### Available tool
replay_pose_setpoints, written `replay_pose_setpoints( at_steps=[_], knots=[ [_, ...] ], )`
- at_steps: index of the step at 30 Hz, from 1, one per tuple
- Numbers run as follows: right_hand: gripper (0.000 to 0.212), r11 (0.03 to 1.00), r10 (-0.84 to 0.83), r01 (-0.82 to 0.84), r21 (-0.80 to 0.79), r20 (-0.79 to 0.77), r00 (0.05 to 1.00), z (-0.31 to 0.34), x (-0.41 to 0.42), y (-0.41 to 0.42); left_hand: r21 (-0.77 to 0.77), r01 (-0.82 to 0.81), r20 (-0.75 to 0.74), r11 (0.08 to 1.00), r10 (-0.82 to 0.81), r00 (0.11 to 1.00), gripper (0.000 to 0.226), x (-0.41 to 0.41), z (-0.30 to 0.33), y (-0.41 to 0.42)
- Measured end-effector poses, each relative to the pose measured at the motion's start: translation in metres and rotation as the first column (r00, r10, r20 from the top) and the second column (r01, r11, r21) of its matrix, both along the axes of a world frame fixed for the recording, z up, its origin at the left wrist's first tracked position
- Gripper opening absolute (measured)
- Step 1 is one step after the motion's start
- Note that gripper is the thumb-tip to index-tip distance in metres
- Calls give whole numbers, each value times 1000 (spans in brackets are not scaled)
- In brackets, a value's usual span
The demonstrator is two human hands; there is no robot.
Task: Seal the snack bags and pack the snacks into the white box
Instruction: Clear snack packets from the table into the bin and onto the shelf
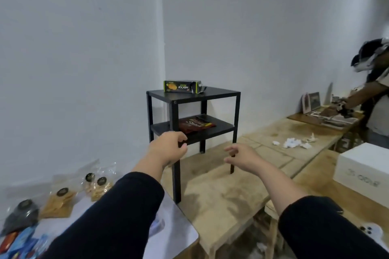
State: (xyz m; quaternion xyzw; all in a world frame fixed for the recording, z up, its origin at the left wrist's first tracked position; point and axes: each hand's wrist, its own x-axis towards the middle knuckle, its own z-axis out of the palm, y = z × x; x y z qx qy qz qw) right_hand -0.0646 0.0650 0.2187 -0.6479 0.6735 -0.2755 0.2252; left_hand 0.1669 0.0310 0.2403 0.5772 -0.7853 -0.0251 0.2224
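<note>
1. The left hand (168, 148) is stretched forward in a black sleeve, fingers loosely curled and grasping nothing, fingertips level with the front edge of the lower shelf of a small black two-tier table (193, 98).
2. The right hand (242, 157) reaches out beside it, fingers spread and relaxed, empty, in the air over the wooden bench (221, 191).
3. Just beyond the left fingertips, on the lower shelf, lies a dark red snack pouch (195, 125); its lettering is too blurred to read.
4. Higher, above and beyond both sets of fingers, a black-and-green biscuit carton (182, 86) lies on the top shelf. Its print reads "nextar" upside down, next to a picture of a golden biscuit; the right end flap looks open.
5. Well to the right of the right fingers, the white box (362, 170) sits on the bench, with faint grey writing on its near side that cannot be made out.
6. Below and left of the left forearm, clear snack bags (96, 187) with round dark labels lie on a pale tabletop (174, 227); the labels are unreadable. Blue and red wrappers (19, 242) lie at the lower left corner.
7. Far right of the fingers, crumpled white paper (292, 143) lies on the bench, and another person (376, 98) stands at a table with picture frames (311, 102).
</note>
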Motion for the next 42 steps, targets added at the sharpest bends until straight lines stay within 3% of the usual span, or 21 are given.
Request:
replay_pose_setpoints(
  at_steps=[9, 14, 24, 27, 30, 34, 38, 42],
  knots=[
    [37, 996, 62, -62, -69, 5, 998, 20, -27, -120, -314, -45, -165, 948, -8, 986, 24, -48, 81, -104],
    [39, 986, 158, -158, -56, 3, 987, 18, -42, -201, -310, -150, -227, 939, 80, 971, 25, -77, 102, -171],
    [51, 974, 219, -225, -31, -126, 967, -15, -36, -339, -157, -336, -99, 929, 324, 941, 58, -104, 117, -271],
    [62, 980, 197, -193, 41, -258, 946, -26, -29, -355, -129, -363, -46, 923, 361, 932, 50, -112, 112, -279],
    [61, 989, 143, -145, 17, -332, 932, -30, -24, -361, -219, -393, -7, 893, 401, 916, 43, -115, 109, -276],
    [55, 996, 86, -84, 19, -221, 972, -30, -20, -360, -245, -402, -5, 882, 414, 910, 43, -115, 111, -265],
    [25, 998, -2, 7, -62, 78, 997, -33, -26, -348, -230, -403, -129, 886, 382, 915, 34, -117, 110, -255],
    [27, 997, 12, 11, -75, 305, 952, -27, -40, -331, -270, -353, -193, 896, 308, 931, 30, -122, 106, -241]
  ],
)
